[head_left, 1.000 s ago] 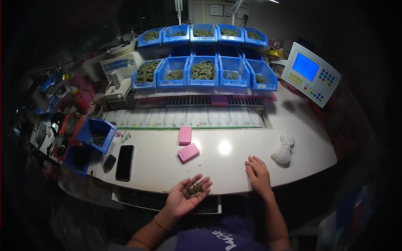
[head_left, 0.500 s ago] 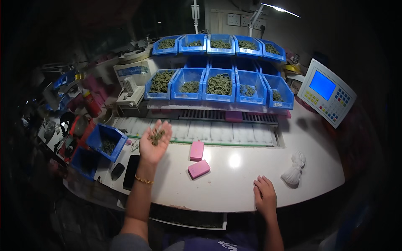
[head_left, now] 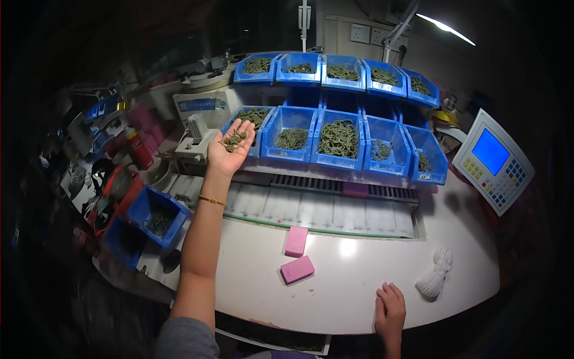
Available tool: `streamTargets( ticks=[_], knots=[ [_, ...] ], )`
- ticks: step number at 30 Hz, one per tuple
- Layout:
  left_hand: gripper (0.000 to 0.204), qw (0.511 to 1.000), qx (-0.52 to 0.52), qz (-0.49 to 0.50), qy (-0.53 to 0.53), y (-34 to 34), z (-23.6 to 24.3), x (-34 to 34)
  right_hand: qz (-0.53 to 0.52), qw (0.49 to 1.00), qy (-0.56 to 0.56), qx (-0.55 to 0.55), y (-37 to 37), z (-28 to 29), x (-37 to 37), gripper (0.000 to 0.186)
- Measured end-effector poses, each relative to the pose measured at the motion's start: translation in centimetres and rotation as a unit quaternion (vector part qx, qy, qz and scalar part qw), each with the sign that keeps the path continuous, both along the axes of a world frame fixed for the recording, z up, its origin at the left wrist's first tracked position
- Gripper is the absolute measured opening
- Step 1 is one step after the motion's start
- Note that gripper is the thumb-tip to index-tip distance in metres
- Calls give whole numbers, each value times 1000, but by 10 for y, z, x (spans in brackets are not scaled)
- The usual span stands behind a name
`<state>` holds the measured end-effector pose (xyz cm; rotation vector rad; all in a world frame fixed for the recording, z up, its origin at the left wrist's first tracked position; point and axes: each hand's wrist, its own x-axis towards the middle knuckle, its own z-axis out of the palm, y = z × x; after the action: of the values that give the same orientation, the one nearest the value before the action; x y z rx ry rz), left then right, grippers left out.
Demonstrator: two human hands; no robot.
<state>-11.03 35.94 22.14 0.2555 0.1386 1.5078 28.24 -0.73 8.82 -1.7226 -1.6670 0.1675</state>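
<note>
Above the white table [head_left: 353,302], cradles greenish pieces [head_left: 233,141] in the spread, upturned left hand [head_left: 227,158], likely against spilling, and rests the unclenched right hand [head_left: 391,308].

Your L hand [head_left: 226,158], small pieces [head_left: 234,141] on it, is up before the leftmost bin [head_left: 258,149] of the lower row [head_left: 336,160], w/ the upper row [head_left: 342,87] behind & above. Your R hand [head_left: 391,310] is at the table's [head_left: 257,293] near edge, R of two blocks [head_left: 297,270] (one just behind the other) and L of a bundle [head_left: 435,275], w/ the keypad unit [head_left: 491,164] farther back R. Two loose bins [head_left: 160,202] stand next to each other, L of your L forearm [head_left: 200,251].
</note>
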Motion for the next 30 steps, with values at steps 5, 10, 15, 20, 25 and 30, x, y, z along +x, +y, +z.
streamTargets(
  ticks=[5, 10, 15, 20, 25, 30],
  knots=[
    [61, 994, -27, 72, 74, 56, 23, -7, -3, 1000, -15, -2, 1, 2, 2, 21],
    [62, 887, 1, 221, 406, 125, 40, -6, -4, 1000, -6, -3, 2, 1, 1, 20],
    [73, 680, 76, 281, 673, 154, 32, 8, 9, 1000, -27, 6, -2, -4, 8, 21],
    [79, 652, 110, 259, 705, 149, 36, 6, 3, 1000, -5, 3, 2, 5, 0, 20],
    [67, 730, 133, 271, 613, 116, 40, -12, 13, 999, -18, 26, -3, 0, 2, 20],
    [43, 728, 111, 288, 613, 30, 28, 2, 10, 999, -22, 24, -2, -5, 4, 19]
  ],
)
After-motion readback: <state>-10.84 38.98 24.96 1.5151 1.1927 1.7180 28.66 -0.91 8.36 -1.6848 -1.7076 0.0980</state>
